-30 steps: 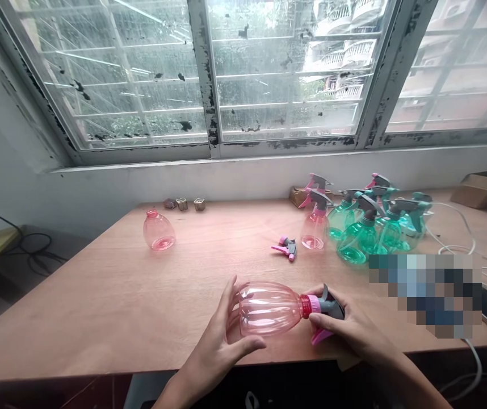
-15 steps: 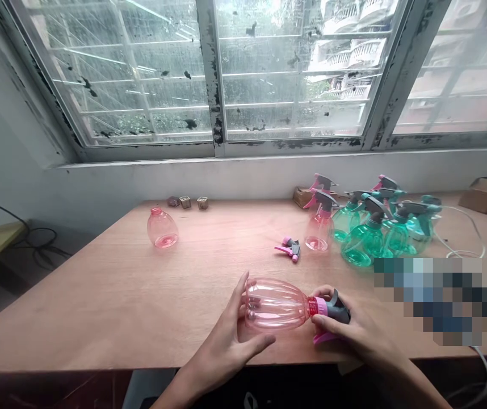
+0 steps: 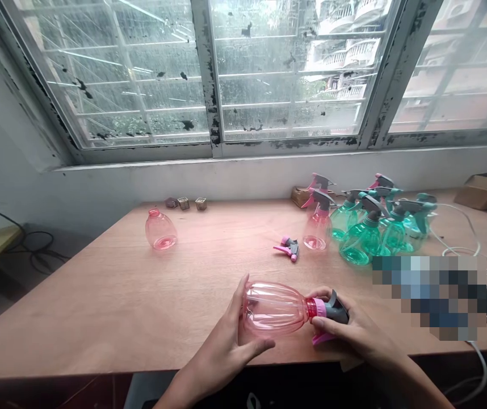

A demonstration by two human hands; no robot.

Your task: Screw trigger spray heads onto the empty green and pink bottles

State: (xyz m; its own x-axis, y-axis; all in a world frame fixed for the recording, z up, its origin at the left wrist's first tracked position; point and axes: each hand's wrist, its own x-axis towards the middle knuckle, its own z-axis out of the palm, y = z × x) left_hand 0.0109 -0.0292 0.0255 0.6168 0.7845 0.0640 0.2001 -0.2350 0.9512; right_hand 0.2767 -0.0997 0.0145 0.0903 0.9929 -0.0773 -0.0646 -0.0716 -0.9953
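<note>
A clear pink spray bottle (image 3: 274, 308) lies sideways just above the table's front edge, with its base to the left. My left hand (image 3: 237, 335) cups the base, fingers behind it and the thumb stretched out below. At the neck, my right hand (image 3: 345, 324) has its thumb and fingers closed around the pink collar and the dark grey spray head (image 3: 336, 309). The pink trigger (image 3: 322, 339) shows under that hand. Beyond the bottle, a loose pink and grey spray head (image 3: 288, 249) lies on the table. Farther left stands a pink bottle (image 3: 160, 230) without a head.
Several green spray bottles (image 3: 360, 244) and a pink one (image 3: 317, 230) stand at the back right of the wooden table (image 3: 99, 307). Small cube-shaped objects (image 3: 184, 203) sit near the wall. White cables (image 3: 460, 250), a cardboard box (image 3: 484, 190) and a blurred-out patch are on the right.
The view has shifted slightly. Both hands keep nearly the same place on the spray bottle, which has barely moved.
</note>
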